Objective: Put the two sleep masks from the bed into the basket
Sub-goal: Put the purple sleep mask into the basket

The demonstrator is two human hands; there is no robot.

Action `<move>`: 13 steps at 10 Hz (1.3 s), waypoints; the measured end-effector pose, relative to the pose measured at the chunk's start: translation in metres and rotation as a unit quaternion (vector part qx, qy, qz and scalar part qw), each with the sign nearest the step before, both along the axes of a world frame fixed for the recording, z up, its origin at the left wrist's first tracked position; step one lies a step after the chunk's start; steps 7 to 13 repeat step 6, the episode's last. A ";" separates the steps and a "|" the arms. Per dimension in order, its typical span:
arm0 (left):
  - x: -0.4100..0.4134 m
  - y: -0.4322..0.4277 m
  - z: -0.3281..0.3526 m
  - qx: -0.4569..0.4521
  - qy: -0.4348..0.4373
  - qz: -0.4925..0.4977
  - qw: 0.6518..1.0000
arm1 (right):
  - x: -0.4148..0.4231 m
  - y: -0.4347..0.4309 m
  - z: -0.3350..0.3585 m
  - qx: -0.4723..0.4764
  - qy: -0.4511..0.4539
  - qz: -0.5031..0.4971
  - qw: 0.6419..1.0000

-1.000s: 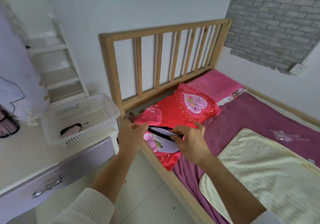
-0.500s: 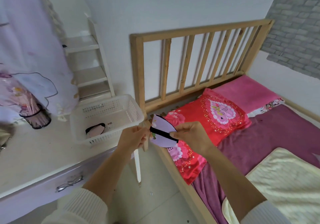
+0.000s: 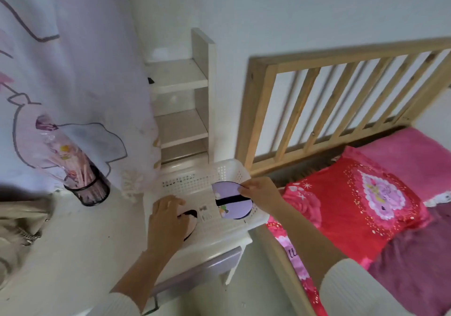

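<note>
Starting at the left, our left hand (image 3: 168, 215) has let go of the strap it was sharing half a second ago and now lies palm down inside the white basket (image 3: 227, 169), fingers loosely spread over the pink sleep mask (image 3: 189, 223) that already rests on the basket floor near the front left corner; whether the fingers are pinching that mask or merely pressing on it we cannot tell, since the hand hides most of it. Moving right, the lilac sleep mask (image 3: 231, 199), which a second ago was being lifted off the red pillow (image 3: 346, 208) on the bed, has travelled across the gap and now hangs over the right half of the basket, within its rim, its black strap running across its face. Our right hand (image 3: 258, 193) holds it alone, thumb and fingertips closed on its upper right edge (a light pinch, not a fist). The mask looks to be just above the floor of the basket, not yet lying flat. We judge the task nearly finished: one mask is in, the second is inside the rim, and what remains is for the right hand to release it.
</note>
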State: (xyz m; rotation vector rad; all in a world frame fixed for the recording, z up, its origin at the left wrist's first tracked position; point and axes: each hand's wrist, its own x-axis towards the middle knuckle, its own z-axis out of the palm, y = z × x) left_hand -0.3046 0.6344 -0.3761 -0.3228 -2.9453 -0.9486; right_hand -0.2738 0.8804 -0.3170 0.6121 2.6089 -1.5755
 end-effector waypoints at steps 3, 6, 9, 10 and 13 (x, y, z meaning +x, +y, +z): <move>-0.025 -0.034 -0.038 -0.123 -0.054 -0.011 0.991 | -0.062 -0.027 -0.072 -0.025 -0.185 0.033 0.982; -0.022 -0.033 -0.044 -0.137 -0.055 0.018 0.989 | -0.079 -0.035 -0.068 0.073 -0.181 0.080 0.978; -0.022 -0.033 -0.044 -0.137 -0.055 0.018 0.989 | -0.079 -0.035 -0.068 0.073 -0.181 0.080 0.978; -0.022 -0.033 -0.044 -0.137 -0.055 0.018 0.989 | -0.079 -0.035 -0.068 0.073 -0.181 0.080 0.978; -0.022 -0.033 -0.044 -0.137 -0.055 0.018 0.989 | -0.079 -0.035 -0.068 0.073 -0.181 0.080 0.978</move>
